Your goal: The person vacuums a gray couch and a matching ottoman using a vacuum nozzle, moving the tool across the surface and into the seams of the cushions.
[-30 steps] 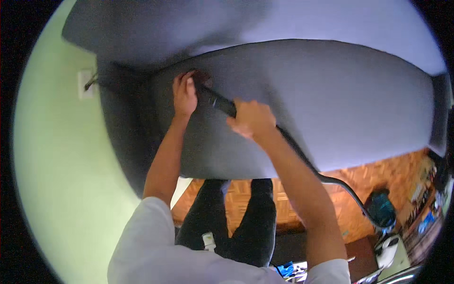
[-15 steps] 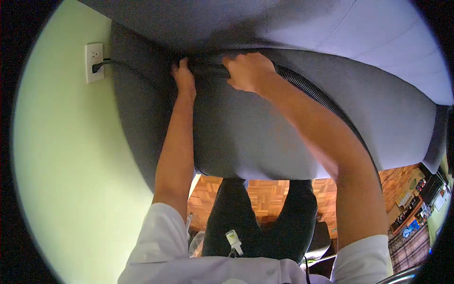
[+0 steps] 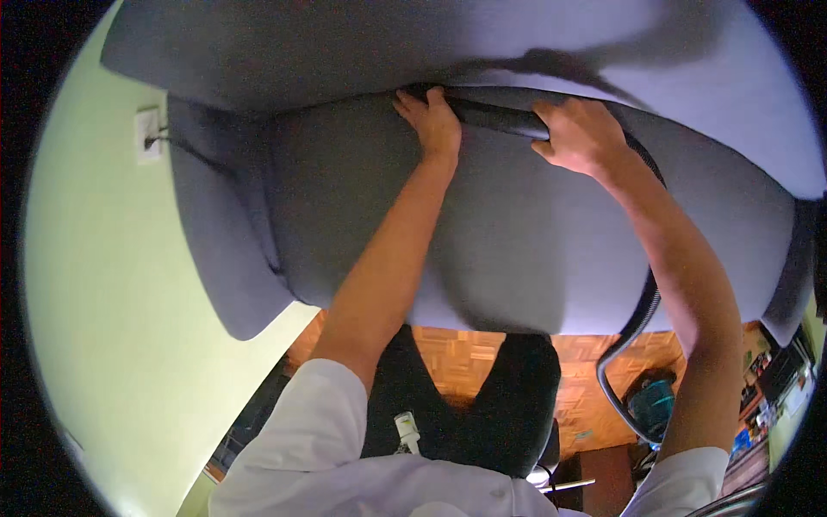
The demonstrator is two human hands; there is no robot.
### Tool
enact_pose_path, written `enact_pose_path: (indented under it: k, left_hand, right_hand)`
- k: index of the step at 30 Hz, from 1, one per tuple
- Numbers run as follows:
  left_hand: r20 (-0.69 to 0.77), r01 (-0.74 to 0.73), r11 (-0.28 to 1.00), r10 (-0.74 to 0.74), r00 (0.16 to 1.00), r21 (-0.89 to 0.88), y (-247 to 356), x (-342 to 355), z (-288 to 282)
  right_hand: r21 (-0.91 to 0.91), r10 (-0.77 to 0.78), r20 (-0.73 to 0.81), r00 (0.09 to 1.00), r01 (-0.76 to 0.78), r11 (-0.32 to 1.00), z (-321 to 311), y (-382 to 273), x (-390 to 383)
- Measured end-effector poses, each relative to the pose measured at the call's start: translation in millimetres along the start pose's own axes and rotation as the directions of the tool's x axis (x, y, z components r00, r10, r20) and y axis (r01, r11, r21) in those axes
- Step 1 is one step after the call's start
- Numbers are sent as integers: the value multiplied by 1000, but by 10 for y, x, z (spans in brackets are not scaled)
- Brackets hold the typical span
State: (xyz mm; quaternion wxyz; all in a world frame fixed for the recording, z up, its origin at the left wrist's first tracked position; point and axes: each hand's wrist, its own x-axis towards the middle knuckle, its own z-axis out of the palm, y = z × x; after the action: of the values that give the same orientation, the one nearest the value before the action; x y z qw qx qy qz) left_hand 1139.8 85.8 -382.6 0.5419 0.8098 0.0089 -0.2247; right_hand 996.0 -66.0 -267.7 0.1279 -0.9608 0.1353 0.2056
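Note:
My right hand (image 3: 586, 136) is wrapped round the rear of a black vacuum cleaner wand (image 3: 500, 118). The wand lies along the seam between the seat (image 3: 508, 224) and the backrest (image 3: 345, 52) of a grey sofa. Its front end is dark and partly hidden beside my left hand (image 3: 435, 127), which rests at the seam with fingers apart. From behind my right hand a ribbed black hose (image 3: 644, 310) curves over the seat's front edge. It runs down to a teal and black vacuum cleaner (image 3: 652, 403) on the floor.
A light green wall (image 3: 95, 284) rises at the left, with a plug and cord in a white outlet (image 3: 148, 133). The sofa's armrest (image 3: 215, 233) stands next to it. Below are a parquet floor (image 3: 590, 392) and my dark-trousered legs. Shelves with small items are at the far right.
Both hands and the wand have moved right along the seam, away from the armrest corner. The view has shifted, and the vacuum cleaner on the floor now shows.

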Motion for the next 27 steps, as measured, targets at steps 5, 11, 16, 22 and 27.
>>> enact_pose_path:
  k: [5, 11, 16, 22, 27]
  left_hand:
    - [124, -49, 988, 31, 992, 147, 165, -664, 1094]
    - [491, -452, 789, 224, 842, 416, -12, -842, 1226]
    - [746, -589, 689, 104, 658, 423, -236, -1891, 536]
    - [683, -688, 672, 368, 631, 274, 47, -831, 1177]
    - [802, -775, 582, 327, 500, 246, -24, -1172, 1043]
  right_hand:
    - [170, 128, -88, 988, -111, 979, 219, 967, -839]
    - [651, 523, 252, 814, -542, 531, 1073, 358, -1573]
    - [773, 616, 440, 653, -625, 111, 1507, -1088, -2705]
    - [848, 743, 272, 611, -517, 115, 1298, -693, -1591]
    - [786, 755, 296, 585, -599, 156, 1364, -857, -2079]
